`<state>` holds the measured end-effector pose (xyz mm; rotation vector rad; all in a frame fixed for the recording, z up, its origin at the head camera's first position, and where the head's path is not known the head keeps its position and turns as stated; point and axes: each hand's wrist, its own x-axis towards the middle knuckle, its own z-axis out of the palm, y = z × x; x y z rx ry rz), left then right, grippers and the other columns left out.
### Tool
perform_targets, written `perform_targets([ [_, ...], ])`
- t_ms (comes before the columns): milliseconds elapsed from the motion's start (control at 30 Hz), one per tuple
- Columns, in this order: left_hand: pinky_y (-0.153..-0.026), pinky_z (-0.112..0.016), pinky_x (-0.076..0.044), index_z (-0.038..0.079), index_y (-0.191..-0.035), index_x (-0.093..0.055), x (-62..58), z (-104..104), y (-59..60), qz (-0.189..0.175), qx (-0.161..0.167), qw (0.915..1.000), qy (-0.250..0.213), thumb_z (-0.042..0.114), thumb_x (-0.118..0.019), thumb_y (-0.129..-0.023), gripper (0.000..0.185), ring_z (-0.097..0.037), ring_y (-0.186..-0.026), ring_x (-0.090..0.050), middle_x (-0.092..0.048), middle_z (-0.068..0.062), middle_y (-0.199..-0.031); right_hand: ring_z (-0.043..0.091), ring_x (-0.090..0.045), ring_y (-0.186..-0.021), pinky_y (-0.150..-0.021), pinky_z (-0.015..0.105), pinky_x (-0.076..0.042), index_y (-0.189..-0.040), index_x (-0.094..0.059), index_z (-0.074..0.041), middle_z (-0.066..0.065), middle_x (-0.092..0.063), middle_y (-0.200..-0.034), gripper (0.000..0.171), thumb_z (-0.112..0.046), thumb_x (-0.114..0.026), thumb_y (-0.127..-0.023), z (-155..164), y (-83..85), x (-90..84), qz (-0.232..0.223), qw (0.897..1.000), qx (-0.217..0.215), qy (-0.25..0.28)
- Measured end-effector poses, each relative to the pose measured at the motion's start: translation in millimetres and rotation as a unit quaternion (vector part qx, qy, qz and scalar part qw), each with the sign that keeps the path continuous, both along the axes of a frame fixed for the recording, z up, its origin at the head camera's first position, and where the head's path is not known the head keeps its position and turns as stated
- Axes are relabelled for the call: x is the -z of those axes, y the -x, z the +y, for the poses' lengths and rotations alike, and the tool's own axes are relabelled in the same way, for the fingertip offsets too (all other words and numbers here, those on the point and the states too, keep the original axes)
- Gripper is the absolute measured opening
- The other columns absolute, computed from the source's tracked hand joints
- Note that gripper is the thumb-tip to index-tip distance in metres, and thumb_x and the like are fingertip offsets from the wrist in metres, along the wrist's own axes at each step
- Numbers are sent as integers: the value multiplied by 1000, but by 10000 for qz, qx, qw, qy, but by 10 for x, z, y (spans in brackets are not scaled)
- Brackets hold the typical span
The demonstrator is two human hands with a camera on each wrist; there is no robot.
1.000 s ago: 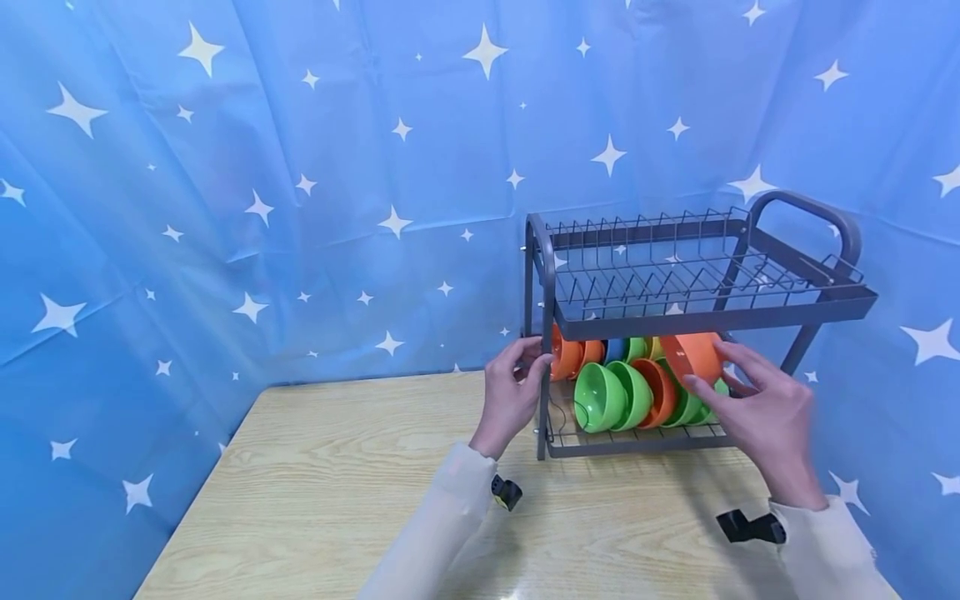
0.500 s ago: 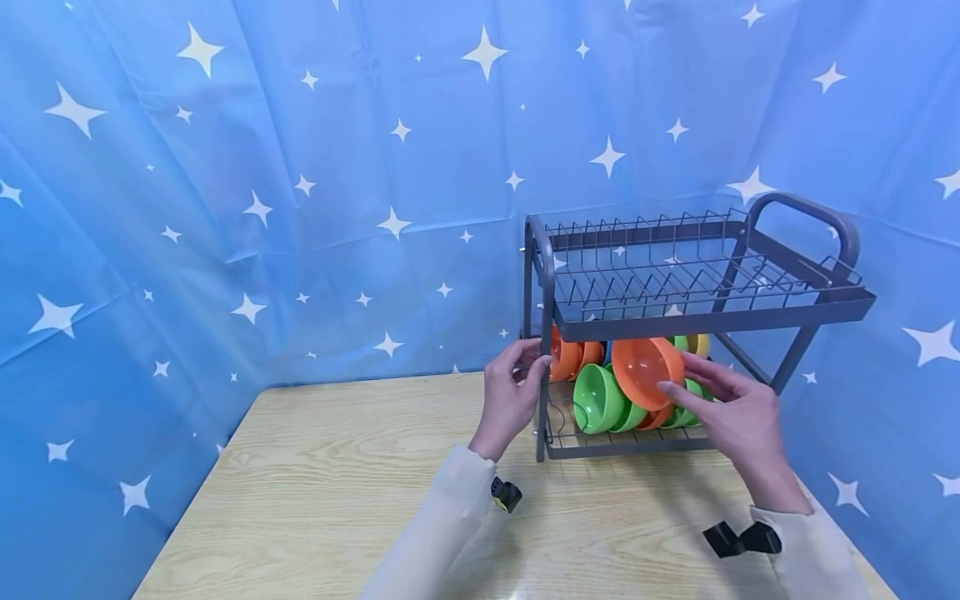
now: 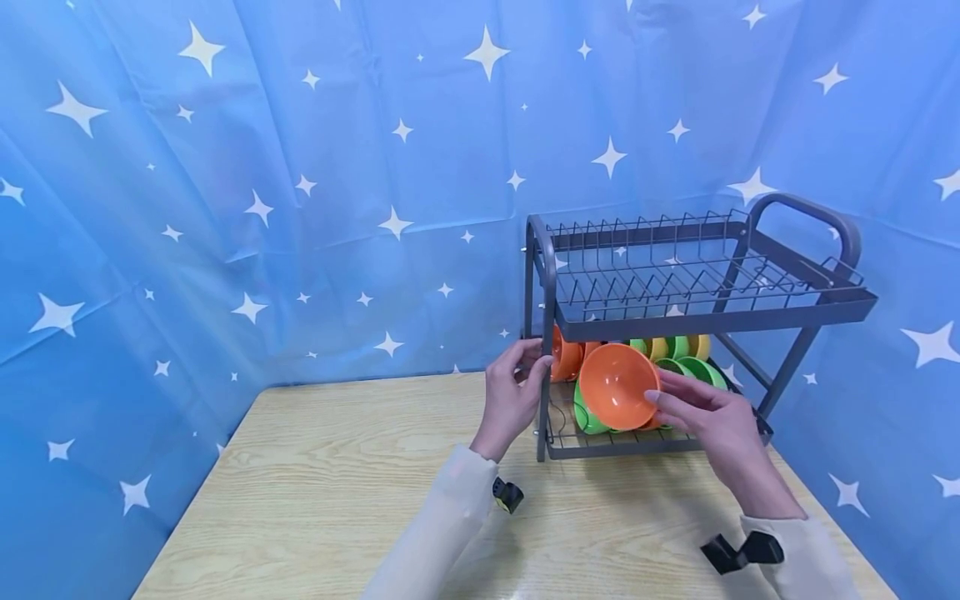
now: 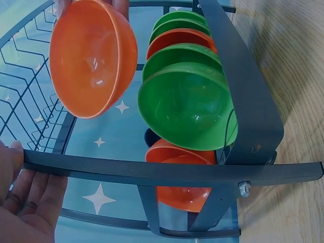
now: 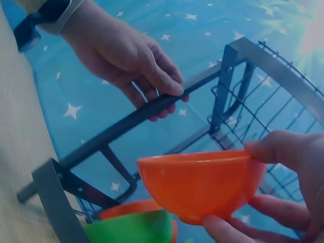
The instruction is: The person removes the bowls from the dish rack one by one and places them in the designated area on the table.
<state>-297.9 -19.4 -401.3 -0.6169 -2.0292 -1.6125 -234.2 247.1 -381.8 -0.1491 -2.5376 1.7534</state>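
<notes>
An orange bowl [image 3: 617, 387] is held by its right rim in my right hand [image 3: 705, 412], with the inside facing me. It hangs in front of the lower tier of a dark grey two-tier dish rack [image 3: 716, 315]. In the right wrist view, the thumb is at the rim of the bowl [image 5: 202, 182] and the fingers reach below it. My left hand [image 3: 512, 396] grips the rack's front left post, thumb on one side and fingers on the other. Behind the held bowl, green bowls [image 4: 187, 106] and an orange bowl [image 4: 182, 41] stand on edge in a row, partly hidden.
More bowls stand in a back row on the lower tier, including an orange one [image 3: 564, 358] and a yellow one [image 3: 699, 346]. The rack's upper tier has wire dividers [image 3: 637, 279]. A wooden table [image 3: 337, 483] carries the rack, and a starry blue curtain [image 3: 337, 250] hangs behind.
My right hand has moved left and slightly down with the orange bowl, from the rack's right side towards its left, turning the bowl's inside towards me. The left hand stays on the post.
</notes>
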Motion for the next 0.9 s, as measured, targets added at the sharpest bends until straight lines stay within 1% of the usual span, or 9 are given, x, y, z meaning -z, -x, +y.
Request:
perform_targets([
  [67,-80,-28,-63,16,-121,-69,2,-3,-7,28,-14,10000,33,22,-66,-101,21,-16,-88,-72,-72,-5,-101,-6,-70,-96,-101,28,-55,-150,-53,-15,-31,-65,-105,78,-55,-75,-87,-16,9,16,-75,9994,-114,318],
  [100,-80,-28,-63,16,-122,-69,3,-6,-9,46,-9,10000,44,22,-65,-102,21,-16,-88,-72,-72,-5,-101,-6,-71,-95,-98,26,-56,-150,-53,-13,-31,-65,-105,77,-52,-76,-88,-22,9,27,-72,9988,-180,458],
  [133,-80,-27,-63,16,-122,-69,3,-9,-9,58,6,10000,46,23,-65,-102,22,-16,-89,-72,-72,-4,-102,-6,-71,-94,-92,21,-57,-150,-52,-11,-31,-64,-105,77,-51,-76,-88,-26,6,39,-63,9983,-226,536],
  [233,-81,-26,-62,16,-124,-69,0,-17,-10,67,54,9999,63,25,-64,-102,24,-16,-91,-72,-73,-4,-104,-5,-72,-94,-85,18,-59,-150,-51,-7,-29,-63,-106,75,-46,-76,-90,-34,-10,66,-93,9958,-377,830],
  [433,-83,-23,-61,15,-126,-68,-6,-33,-16,-19,106,9999,129,24,-65,-102,27,-14,-96,-72,-73,-4,-108,3,-75,-95,-85,24,-61,-150,-50,-3,-24,-69,-105,69,-35,-74,-95,-52,-30,112,-173,9884,-649,1360],
  [533,-84,-22,-61,15,-127,-68,-18,-37,-12,-64,133,9996,224,24,-65,-102,27,-12,-97,-70,-73,-4,-109,4,-75,-95,-85,26,-62,-151,-46,0,-22,-70,-105,68,-32,-72,-97,-57,-38,122,-255,9861,-725,1473],
  [633,-84,-24,-61,15,-129,-68,-39,-61,-20,-128,195,9991,348,23,-65,-102,29,-12,-98,-69,-72,-4,-109,3,-73,-97,-86,27,-62,-153,-41,2,-20,-70,-106,70,-32,-69,-99,-71,-49,124,-320,9864,-818,1387],
  [733,-87,-28,-62,17,-132,-66,-53,-111,-43,-155,228,9984,503,24,-66,-101,31,-13,-100,-68,-72,-3,-110,5,-73,-98,-88,29,-62,-154,-37,5,-18,-70,-108,72,-32,-68,-100,-96,-59,119,-414,9847,-925,1416],
  [900,-94,-35,-61,18,-134,-63,-77,-238,-121,29,302,9967,753,30,-69,-99,37,-18,-108,-67,-69,-3,-119,7,-73,-101,-91,32,-61,-156,-28,7,-12,-69,-114,77,-32,-66,-102,-144,-78,110,-602,9779,-1077,1687],
])
